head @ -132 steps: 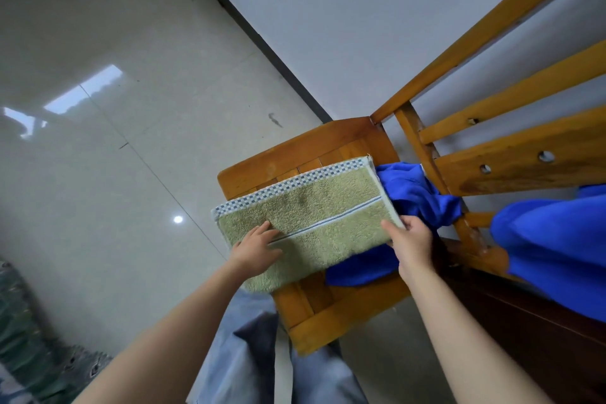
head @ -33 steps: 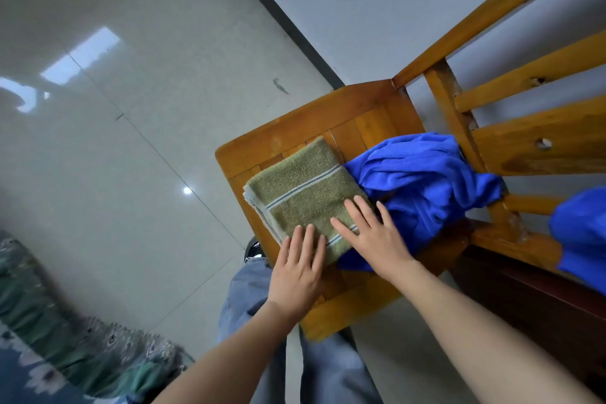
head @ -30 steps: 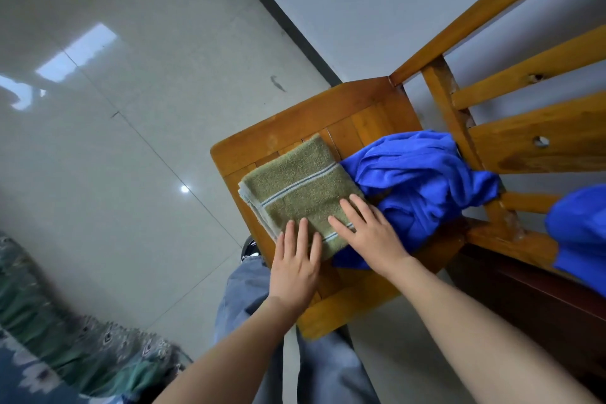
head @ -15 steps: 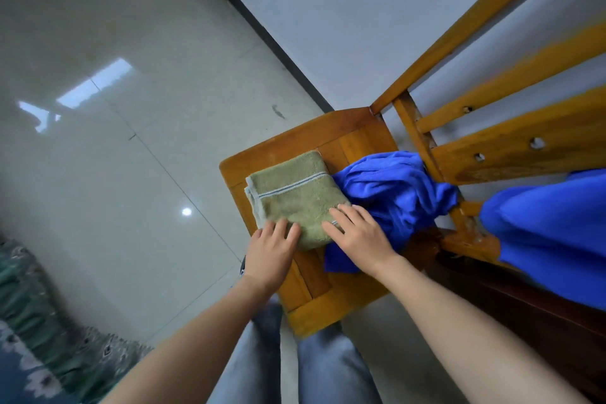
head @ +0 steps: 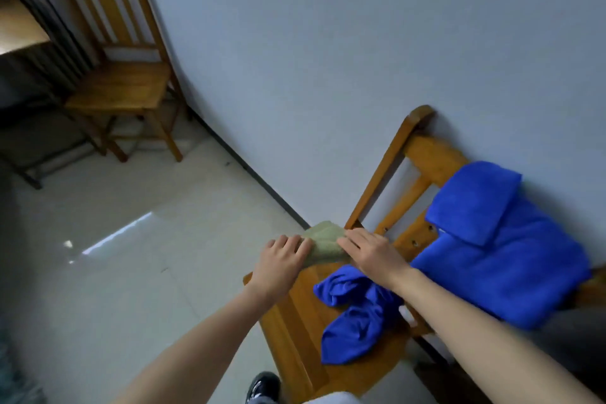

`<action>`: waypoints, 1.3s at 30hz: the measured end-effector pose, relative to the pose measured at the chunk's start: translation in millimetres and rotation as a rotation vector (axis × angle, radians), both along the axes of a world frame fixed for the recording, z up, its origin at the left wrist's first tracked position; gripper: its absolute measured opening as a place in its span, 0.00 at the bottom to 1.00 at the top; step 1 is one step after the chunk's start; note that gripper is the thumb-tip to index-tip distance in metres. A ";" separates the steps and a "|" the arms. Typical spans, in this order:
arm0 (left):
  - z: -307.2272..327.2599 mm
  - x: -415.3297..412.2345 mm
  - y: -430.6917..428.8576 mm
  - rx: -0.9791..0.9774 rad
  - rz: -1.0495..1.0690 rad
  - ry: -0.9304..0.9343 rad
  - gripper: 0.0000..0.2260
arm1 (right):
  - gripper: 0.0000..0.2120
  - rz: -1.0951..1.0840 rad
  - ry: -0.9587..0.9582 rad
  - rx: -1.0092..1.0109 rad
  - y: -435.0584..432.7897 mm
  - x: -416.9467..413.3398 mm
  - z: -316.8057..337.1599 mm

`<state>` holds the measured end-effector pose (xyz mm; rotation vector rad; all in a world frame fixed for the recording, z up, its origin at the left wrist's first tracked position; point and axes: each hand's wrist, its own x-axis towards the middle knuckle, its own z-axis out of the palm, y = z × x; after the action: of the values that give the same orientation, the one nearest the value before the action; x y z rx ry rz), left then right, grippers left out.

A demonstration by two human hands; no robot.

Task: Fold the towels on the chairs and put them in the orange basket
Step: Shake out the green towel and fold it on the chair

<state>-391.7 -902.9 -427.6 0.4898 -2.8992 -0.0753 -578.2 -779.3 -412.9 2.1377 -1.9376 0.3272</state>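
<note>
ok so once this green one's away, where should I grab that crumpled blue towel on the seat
Probably the bunched upper end of the crumpled blue towel, coming from above. It lies in a loose heap on the chair seat with no clear corner showing, and its raised folds there give fingers something to pinch.

Glossy tiled floor [head: 108,272], pale wall [head: 328,43], black shoe [head: 260,387] below.

Both forearms are bare; a black shoe [head: 262,387] shows below.
</note>
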 end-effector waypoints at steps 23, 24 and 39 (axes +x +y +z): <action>292.4 -70.1 -52.6 -0.689 -0.025 0.541 0.26 | 0.24 0.180 0.543 -0.629 -40.6 -79.2 294.4; 294.5 -61.5 -54.7 -0.701 -0.007 0.539 0.26 | 0.24 0.211 0.539 -0.630 -48.8 -76.1 296.1; 272.8 161.1 -71.9 -0.806 0.395 0.390 0.27 | 0.19 0.648 0.375 -0.666 -166.2 113.2 286.7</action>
<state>-230.6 -974.8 -154.7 0.7518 -2.1470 0.8985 -464.9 -945.5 -126.3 2.0767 -0.7440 0.5387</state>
